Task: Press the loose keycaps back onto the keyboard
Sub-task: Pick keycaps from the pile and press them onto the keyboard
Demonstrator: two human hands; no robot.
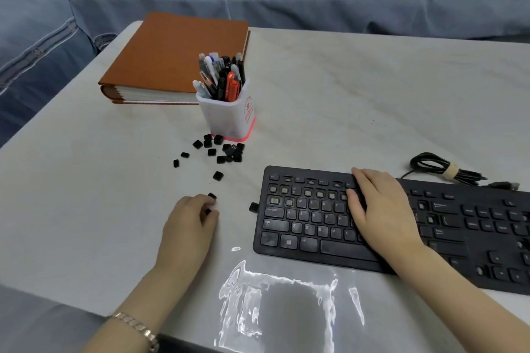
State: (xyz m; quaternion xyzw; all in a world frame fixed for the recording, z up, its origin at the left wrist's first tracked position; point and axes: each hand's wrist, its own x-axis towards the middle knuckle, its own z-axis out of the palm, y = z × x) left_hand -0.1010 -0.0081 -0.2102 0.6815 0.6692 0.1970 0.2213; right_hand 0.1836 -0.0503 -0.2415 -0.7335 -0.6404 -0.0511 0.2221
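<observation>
Since a board like this probably skates around when you push on it, my right hand [378,209] is lying flat across the middle of the keyboard [304,226], fingers straight, gripping nothing, just pinning it to the tabletop [344,94]. My left hand [192,218] is off to the side with the fingers curled in. It looks like I'm pinching one small black keycap [208,211] between thumb and fingers, though it's half hidden so don't quote me. A second keycap [211,196] sits right at my fingertips.

A stray keycap [254,206] is parked against the keyboard's left edge, handy for the next round, I guess. On the board, the bare sockets [289,190] are mostly in the number row and the row above it at the left end, so there's plenty left to do.

Further out, the pile of loose keycaps [223,149] is scattered at the foot of the pen cup [229,114], near enough for my left hand to fetch from while the right one braces. Behind the cup lies a brown album [172,57]. The bundled cable [441,169] rests behind the keyboard on the right, out of the way.

My read: match the cap to a socket, seat it square, press straight down.
</observation>
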